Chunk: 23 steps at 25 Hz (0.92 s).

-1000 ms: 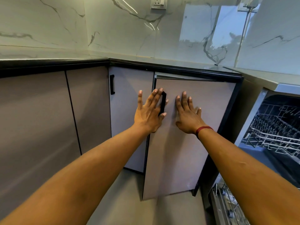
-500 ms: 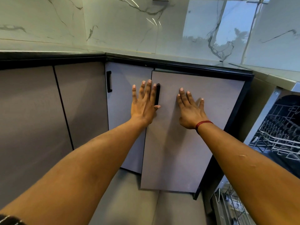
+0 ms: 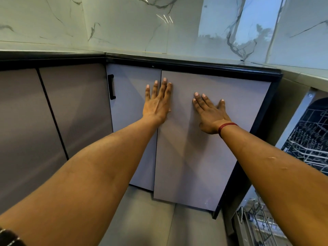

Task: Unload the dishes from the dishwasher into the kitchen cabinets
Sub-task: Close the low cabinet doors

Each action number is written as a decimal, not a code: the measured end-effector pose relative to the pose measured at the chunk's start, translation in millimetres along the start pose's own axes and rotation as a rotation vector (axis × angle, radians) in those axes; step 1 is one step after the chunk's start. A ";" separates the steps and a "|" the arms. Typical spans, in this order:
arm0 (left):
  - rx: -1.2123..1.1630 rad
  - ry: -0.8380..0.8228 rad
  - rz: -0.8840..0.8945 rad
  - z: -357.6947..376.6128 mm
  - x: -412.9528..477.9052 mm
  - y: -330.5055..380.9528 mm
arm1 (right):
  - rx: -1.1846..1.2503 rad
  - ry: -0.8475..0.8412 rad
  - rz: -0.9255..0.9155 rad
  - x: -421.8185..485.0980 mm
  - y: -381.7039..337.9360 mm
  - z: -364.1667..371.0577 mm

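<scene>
Both hands lie flat with straight fingers against the lower cabinet fronts, holding nothing, a little apart from each other. At the far left two grey doors (image 3: pixel 76 107) stand shut under the dark edge of the surface (image 3: pixel 53 58), which turns a corner and runs on to the right. Above it rises a marble wall (image 3: pixel 124 23). Past the corner comes a paler door (image 3: pixel 131 125) with a black handle (image 3: pixel 111 87) standing upright near its left edge. The left hand (image 3: pixel 157 105) rests palm down across the seam between this door and the cabinet door (image 3: pixel 195 157) to its right, fingertips pointing up, the outer fingers on the paler door and the rest on its neighbour. The right hand (image 3: pixel 209 114) presses flat on the upper middle of that cabinet door, fingers spread and angled up to the left, with a red band (image 3: pixel 227 126) round the wrist. The cabinet door sits close against its frame; whether it is fully shut I cannot tell. Below lies a grey floor (image 3: pixel 150 219). At the right edge the dishwasher (image 3: pixel 317 112) stands open, near the cabinet's dark side; its wire rack (image 3: pixel 308 146) shows inside, and a second rack (image 3: pixel 257 226) juts out low at the bottom right. What the racks hold is too unclear to tell
</scene>
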<state>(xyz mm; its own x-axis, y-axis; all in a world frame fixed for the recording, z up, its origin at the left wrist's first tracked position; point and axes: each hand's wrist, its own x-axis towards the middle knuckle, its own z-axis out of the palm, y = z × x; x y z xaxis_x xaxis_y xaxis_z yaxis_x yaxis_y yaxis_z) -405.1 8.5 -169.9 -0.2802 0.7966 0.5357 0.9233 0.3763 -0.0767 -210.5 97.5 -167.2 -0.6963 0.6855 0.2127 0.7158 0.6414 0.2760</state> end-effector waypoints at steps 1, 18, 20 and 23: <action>-0.002 -0.010 0.003 1.3 3.1 -0.9 | 0.006 0.004 -0.002 2.3 0.8 1.3; -0.195 -0.409 -0.010 -18.8 42.3 -5.6 | 0.020 -0.029 0.014 19.2 -4.5 -1.3; -0.075 -0.420 -0.003 -22.5 42.8 -5.5 | -0.005 -0.080 0.006 13.4 -6.6 0.3; -0.052 -0.435 0.018 -28.8 35.5 -3.0 | 0.006 -0.142 -0.013 -6.1 -5.8 8.7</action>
<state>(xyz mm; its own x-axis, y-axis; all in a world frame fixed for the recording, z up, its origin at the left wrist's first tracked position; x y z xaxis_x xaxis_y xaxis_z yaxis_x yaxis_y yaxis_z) -410.3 22.0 -126.4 -0.3382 0.9321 0.1299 0.9380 0.3450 -0.0339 -209.9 92.6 -178.2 -0.6916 0.7185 0.0744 0.7072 0.6526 0.2721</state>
